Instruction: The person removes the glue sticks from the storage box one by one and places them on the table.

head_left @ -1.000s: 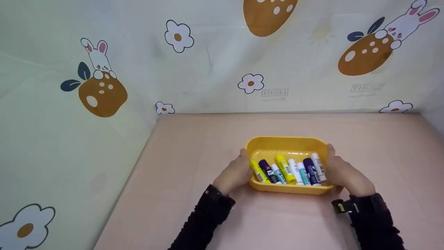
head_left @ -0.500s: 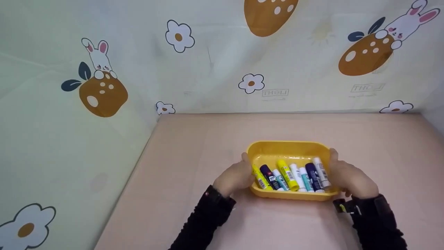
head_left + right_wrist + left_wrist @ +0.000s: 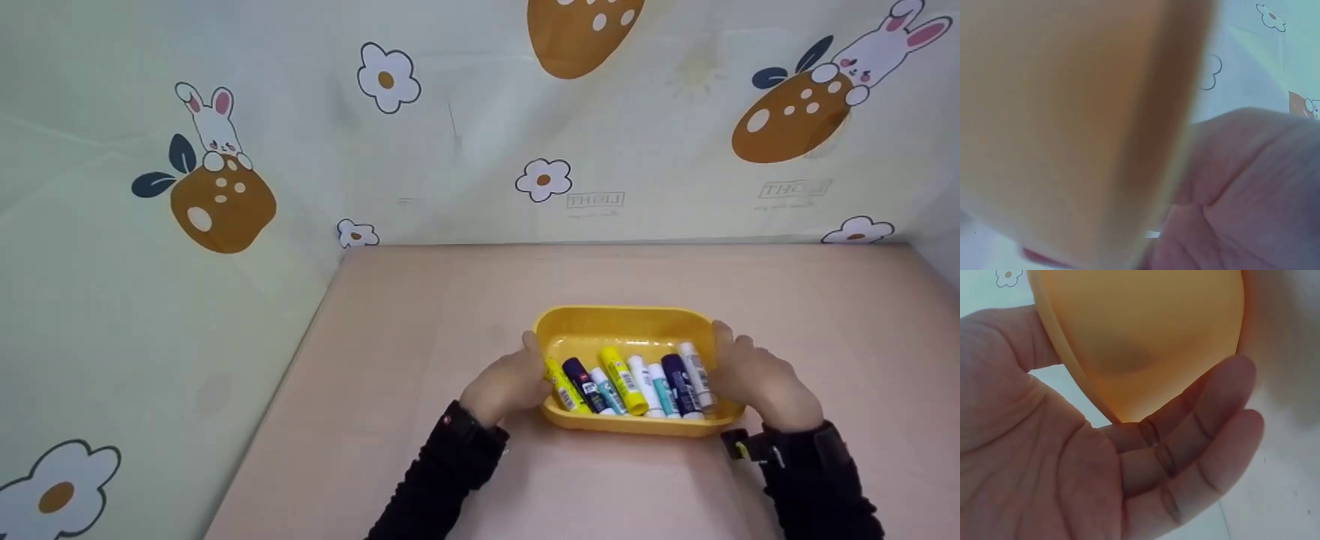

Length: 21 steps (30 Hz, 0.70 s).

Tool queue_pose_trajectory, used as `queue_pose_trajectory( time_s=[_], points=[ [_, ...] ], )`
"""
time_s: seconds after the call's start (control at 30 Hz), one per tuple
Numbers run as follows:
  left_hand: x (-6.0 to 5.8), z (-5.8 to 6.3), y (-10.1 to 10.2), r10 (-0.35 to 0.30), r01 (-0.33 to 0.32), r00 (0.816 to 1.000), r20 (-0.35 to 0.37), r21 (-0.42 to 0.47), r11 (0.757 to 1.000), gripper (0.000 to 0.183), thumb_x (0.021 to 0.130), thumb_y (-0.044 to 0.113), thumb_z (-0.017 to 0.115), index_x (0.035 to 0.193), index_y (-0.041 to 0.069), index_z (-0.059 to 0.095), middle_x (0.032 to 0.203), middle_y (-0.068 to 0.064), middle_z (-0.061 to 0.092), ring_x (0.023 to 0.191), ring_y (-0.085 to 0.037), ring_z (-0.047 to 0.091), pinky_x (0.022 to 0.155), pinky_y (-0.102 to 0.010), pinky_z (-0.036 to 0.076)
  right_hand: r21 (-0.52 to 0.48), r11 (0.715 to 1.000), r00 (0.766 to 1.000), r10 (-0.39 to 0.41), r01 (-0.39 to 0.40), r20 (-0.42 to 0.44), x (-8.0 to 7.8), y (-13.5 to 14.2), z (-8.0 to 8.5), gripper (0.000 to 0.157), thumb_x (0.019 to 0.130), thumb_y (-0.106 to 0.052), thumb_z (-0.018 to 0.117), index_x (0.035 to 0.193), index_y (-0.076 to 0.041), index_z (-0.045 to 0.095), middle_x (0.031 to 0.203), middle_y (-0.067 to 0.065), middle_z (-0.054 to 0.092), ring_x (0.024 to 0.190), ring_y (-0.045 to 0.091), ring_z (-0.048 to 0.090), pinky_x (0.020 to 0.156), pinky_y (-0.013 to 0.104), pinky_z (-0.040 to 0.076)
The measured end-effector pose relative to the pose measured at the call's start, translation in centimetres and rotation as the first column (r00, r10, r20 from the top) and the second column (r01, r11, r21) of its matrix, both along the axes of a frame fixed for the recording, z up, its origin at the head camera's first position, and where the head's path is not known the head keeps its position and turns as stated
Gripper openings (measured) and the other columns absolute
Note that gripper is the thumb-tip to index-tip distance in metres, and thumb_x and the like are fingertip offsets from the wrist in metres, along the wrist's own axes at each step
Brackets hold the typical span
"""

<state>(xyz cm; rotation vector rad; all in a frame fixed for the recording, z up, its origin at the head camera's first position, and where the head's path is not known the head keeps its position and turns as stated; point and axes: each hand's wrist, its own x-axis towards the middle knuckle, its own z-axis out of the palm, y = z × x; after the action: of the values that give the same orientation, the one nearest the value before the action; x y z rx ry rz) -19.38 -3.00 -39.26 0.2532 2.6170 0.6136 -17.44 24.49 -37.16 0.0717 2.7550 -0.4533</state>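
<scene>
A yellow plastic basket [image 3: 630, 425] sits on the table in the head view, with several glue sticks [image 3: 621, 381] in yellow, dark purple, teal and white lying side by side along its near wall. At its left end the left hand [image 3: 510, 382] holds the basket's rim. In the left wrist view, that hand's thumb passes behind the rim while its curved fingers [image 3: 1224, 391] lie along the outer wall. The right hand [image 3: 765, 382] grips the opposite end. The right wrist view shows its thumb at the rim; most of its fingers are hidden behind the basket.
The pinkish-beige tabletop [image 3: 405, 322] stretches around the basket. Behind and to the left stand pale walls [image 3: 465, 135] printed with rabbits, fruit and flowers. Both forearms wear dark sleeves [image 3: 442, 465] with straps at the wrists.
The basket, with its glue sticks, has come slightly towards the person in both hands, mostly in the first half second. The right hand has shifted slightly right and nearer.
</scene>
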Motion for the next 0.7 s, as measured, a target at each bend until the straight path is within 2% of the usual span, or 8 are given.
queue_pose_trajectory(
  time_s=[0.07,0.17,0.27,0.37,0.5,0.7],
  points=[
    [0.0,0.0,0.0,0.000,0.000,1.000,0.001,0.000,1.000,0.073,0.088,0.016,0.054,0.144,-0.003,0.010,0.077,-0.006,0.051,0.060,-0.018,0.047,0.059,-0.029,0.039,0.012,1.000,0.995,0.013,-0.012,-0.102,0.0,-0.4,0.1,0.064,0.090,-0.014,0.050,0.141,0.010,0.018,0.118,0.039,0.038,0.094,0.044,0.042,0.081,0.059,0.042],
    [0.0,0.0,0.0,-0.001,0.001,1.000,0.003,-0.004,1.000,0.074,0.088,0.016,0.054,0.144,-0.003,0.010,0.074,-0.006,0.049,0.059,-0.018,0.046,0.057,-0.029,0.038,0.007,1.000,0.965,0.015,-0.014,-0.261,0.0,-1.0,0.2,0.057,0.091,-0.015,0.051,0.138,0.008,0.030,0.122,0.036,0.038,0.100,0.045,0.037,0.086,0.062,0.039],
    [0.0,0.0,0.0,-0.003,0.003,1.000,0.000,-0.005,1.000,0.074,0.087,0.016,0.054,0.144,-0.003,0.010,0.073,-0.006,0.049,0.058,-0.018,0.046,0.056,-0.029,0.038,-0.031,0.999,0.942,-0.003,-0.007,-0.337,-0.1,-1.4,0.3,0.052,0.091,-0.015,0.053,0.136,0.006,0.036,0.123,0.034,0.041,0.103,0.045,0.039,0.089,0.061,0.039],
    [0.0,0.0,0.0,-0.001,0.001,1.000,0.001,-0.003,1.000,0.076,0.088,0.016,0.054,0.145,-0.003,0.008,0.074,-0.006,0.050,0.059,-0.018,0.047,0.058,-0.029,0.039,-0.074,0.997,0.953,-0.004,-0.019,-0.304,-0.3,-1.7,0.3,0.050,0.092,-0.016,0.054,0.135,0.005,0.038,0.124,0.033,0.043,0.105,0.044,0.045,0.091,0.060,0.040],
    [0.0,0.0,-0.1,-0.013,0.013,1.000,-0.007,-0.010,1.000,0.078,0.088,0.018,0.054,0.145,-0.004,0.006,0.075,-0.006,0.050,0.059,-0.017,0.047,0.059,-0.029,0.040,-0.114,0.993,0.982,0.012,-0.035,-0.190,-0.6,-1.9,-0.3,0.053,0.092,-0.019,0.054,0.136,0.005,0.036,0.127,0.033,0.043,0.105,0.042,0.049,0.092,0.060,0.039],
    [0.1,0.0,-0.1,-0.042,0.041,0.999,-0.034,-0.031,0.999,0.078,0.086,0.017,0.054,0.143,-0.007,0.007,0.070,-0.004,0.046,0.057,-0.017,0.045,0.057,-0.029,0.038,-0.118,0.992,0.993,0.033,-0.046,-0.112,-0.8,-2.1,-1.1,0.057,0.090,-0.020,0.058,0.136,0.006,0.036,0.132,0.033,0.039,0.107,0.042,0.047,0.094,0.061,0.036]
  ],
)
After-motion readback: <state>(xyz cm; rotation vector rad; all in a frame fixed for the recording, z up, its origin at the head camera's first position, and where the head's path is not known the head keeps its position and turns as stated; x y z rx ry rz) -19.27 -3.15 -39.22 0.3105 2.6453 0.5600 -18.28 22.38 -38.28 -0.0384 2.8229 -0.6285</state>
